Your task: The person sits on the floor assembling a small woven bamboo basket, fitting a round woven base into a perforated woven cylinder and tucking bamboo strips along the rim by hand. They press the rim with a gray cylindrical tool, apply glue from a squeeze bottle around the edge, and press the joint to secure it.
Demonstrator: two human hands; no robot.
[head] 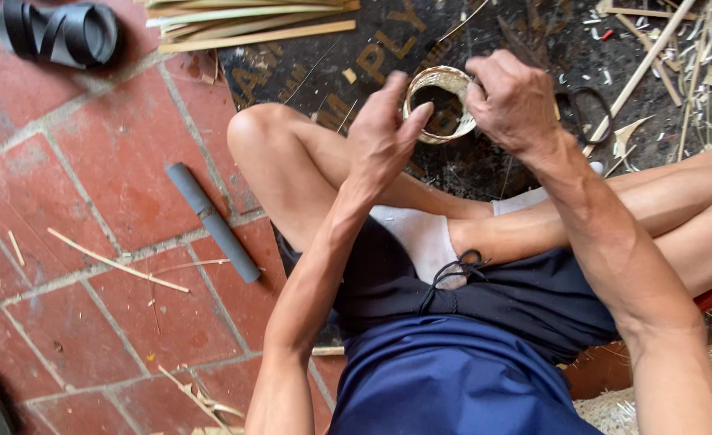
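1. Closest to us, we sit cross-legged on the red tile floor (98, 161) in dark blue shorts (460, 379), with a white sock (424, 242) tucked under the forearms. This low seat looks steady, so we judge it wise to brace the elbows near the knees and keep the work from wobbling.

2. Our left hand (384, 133) is raised with its fingers loosely curled, the fingertips touching the near rim of a small woven bamboo ring (443, 103). Whether it actually pinches a strip, we cannot tell.

3. Our right hand (513, 101) is closed on the ring's far side — thumb and fingers clamped on the rim. The ring hangs in the air between the two hands, above the dark mat (356, 56), not resting on anything.

4. We would judge that the right hand should hold firm while the left guides each strip snug against the rim — slack there would let the weave spring open.

5. Farther off lie a grey tube (211, 221) on the tiles, scissors (585, 109) beside the right wrist, bamboo strips (243, 20) at the top, and a black sandal (62, 32).
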